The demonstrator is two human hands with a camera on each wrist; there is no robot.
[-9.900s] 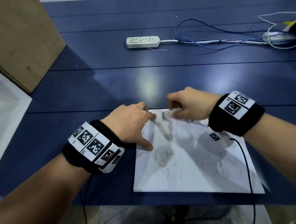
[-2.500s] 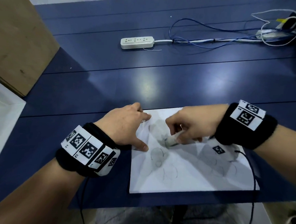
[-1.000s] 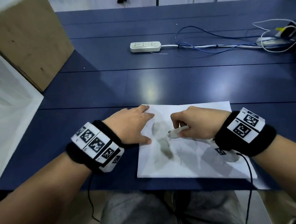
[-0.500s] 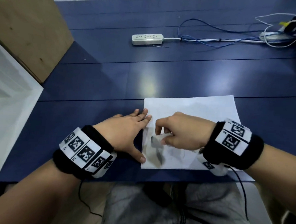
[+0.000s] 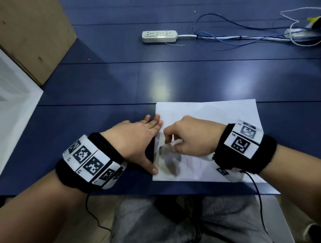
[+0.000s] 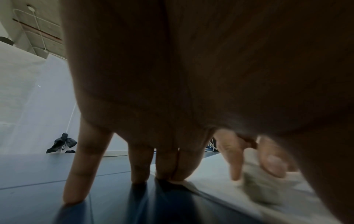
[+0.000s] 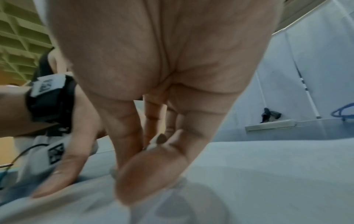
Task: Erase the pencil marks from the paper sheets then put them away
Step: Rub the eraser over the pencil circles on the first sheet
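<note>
Paper (image 5: 208,112) mid-erasing, faint marks left, not yet put away.
Left hand (image 5: 134,138) flat, fingers straight, pinning edge; right hand (image 5: 190,137) gripping eraser (image 5: 165,149).

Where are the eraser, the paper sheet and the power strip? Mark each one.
eraser (image 5: 165,149): head view, its pale end below the fingers.
paper sheet (image 5: 208,110): head view, bare far part.
power strip (image 5: 159,36): head view, middle of its top face.
</note>
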